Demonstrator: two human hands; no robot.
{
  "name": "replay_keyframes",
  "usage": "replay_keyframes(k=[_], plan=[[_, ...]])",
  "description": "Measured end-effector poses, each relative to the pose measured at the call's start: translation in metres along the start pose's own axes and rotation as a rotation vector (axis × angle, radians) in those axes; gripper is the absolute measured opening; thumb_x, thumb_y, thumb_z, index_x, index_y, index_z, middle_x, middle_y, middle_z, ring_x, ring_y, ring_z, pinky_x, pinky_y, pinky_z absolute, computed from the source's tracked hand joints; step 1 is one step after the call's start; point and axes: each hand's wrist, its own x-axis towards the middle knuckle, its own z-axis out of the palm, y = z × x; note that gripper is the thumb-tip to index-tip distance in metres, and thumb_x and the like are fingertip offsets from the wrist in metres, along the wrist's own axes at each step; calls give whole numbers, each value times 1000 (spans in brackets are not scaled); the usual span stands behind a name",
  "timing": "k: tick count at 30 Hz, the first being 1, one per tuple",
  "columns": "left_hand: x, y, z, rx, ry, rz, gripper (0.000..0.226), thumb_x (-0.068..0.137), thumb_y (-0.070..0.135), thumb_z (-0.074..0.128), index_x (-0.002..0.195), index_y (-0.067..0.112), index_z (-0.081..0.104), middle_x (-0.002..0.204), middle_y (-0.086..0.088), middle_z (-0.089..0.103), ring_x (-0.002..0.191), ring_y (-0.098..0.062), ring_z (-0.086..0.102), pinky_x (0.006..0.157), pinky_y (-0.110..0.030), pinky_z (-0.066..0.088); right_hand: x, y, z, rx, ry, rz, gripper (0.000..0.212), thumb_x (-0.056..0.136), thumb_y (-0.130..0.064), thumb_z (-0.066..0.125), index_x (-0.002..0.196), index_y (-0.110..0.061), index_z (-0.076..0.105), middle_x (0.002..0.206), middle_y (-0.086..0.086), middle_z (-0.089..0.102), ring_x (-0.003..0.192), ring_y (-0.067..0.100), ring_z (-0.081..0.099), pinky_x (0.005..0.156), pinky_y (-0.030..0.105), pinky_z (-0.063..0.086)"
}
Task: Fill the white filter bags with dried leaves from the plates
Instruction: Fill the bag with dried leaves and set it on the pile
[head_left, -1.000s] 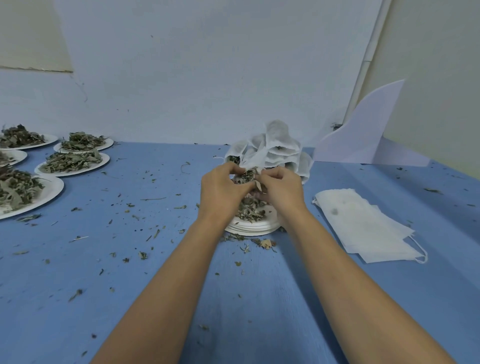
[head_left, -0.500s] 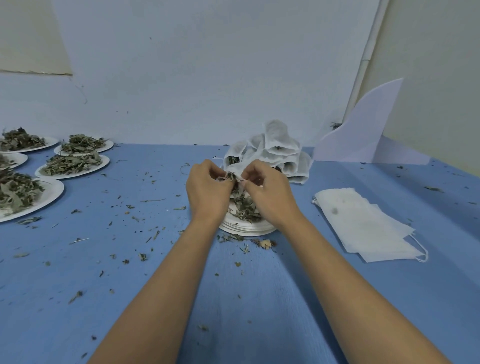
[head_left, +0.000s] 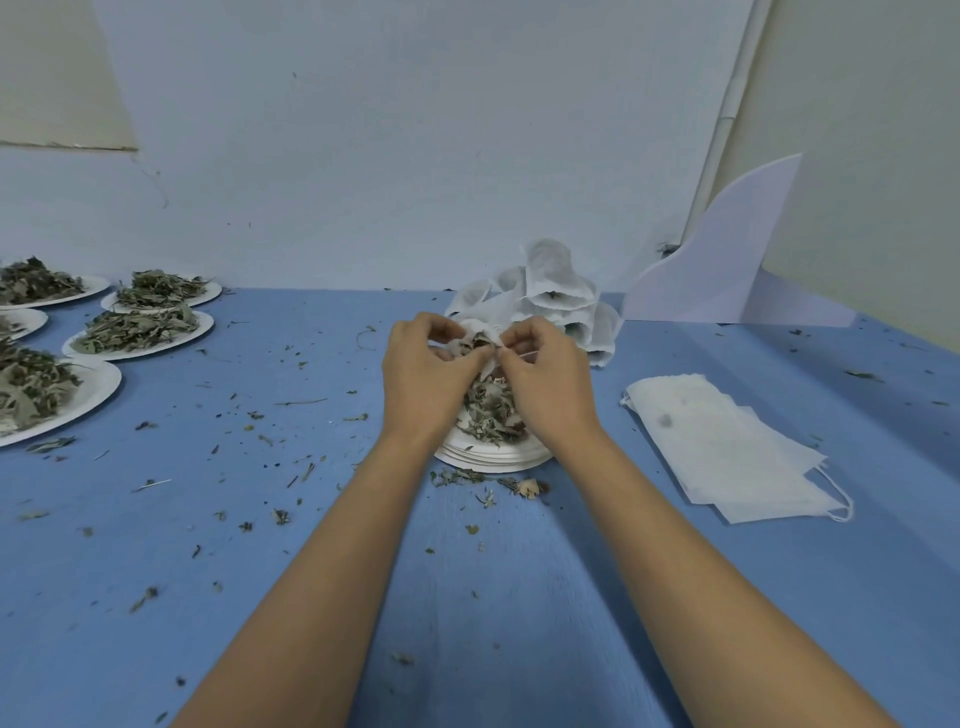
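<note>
White filter bag (head_left: 480, 332) pinched at its mouth by left hand (head_left: 423, 376) and right hand (head_left: 548, 379), above stacked plates (head_left: 493, 457) holding dried leaves (head_left: 491, 413). Flat empty bags (head_left: 722, 447) lie right.

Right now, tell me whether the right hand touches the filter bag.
Touching. The head view shows the right hand pinching the filter bag at its rim.

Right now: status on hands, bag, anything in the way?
Left hand, right hand both pinch filter bag, leaves inside. Bag over plate stack. Filled bags close behind; nothing blocking.
</note>
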Motion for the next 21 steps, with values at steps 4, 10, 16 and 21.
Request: replay_keyframes(k=[4,10,16,21], plan=[[0,2,0,-96,-112,-66,22,82,10,64,100,22,60,115,-4,56,85,-11,62,66,-14,48,1,2,-4,58,31,58,19,89,-9,60,78,-24,54,79,-1,61,77,19,66,65,27,51],[3,-4,-2,-56,-77,-60,31,78,1,66,93,25,53,113,-3,52,73,-5,56,69,-17,48,0,-1,-1,58,-30,60,16,89,-11,61,80,-23,56,83,2,64,78,20,65,64,24,50],[2,-8,-3,43,105,30,28,76,-5,59,86,19,50,94,6,45,73,-6,47,64,-5,38,-6,-9,1,47,-228,-28,19,86,-5,60,79,-21,55,85,8,65,76,25,62,70,32,49],[0,-5,-5,53,193,55,40,71,-14,48,72,26,42,89,2,46,69,-3,43,63,-5,35,-7,-14,-4,128,-356,-46,25,84,3,59,76,-20,56,71,-5,60,67,12,58,76,40,52]])
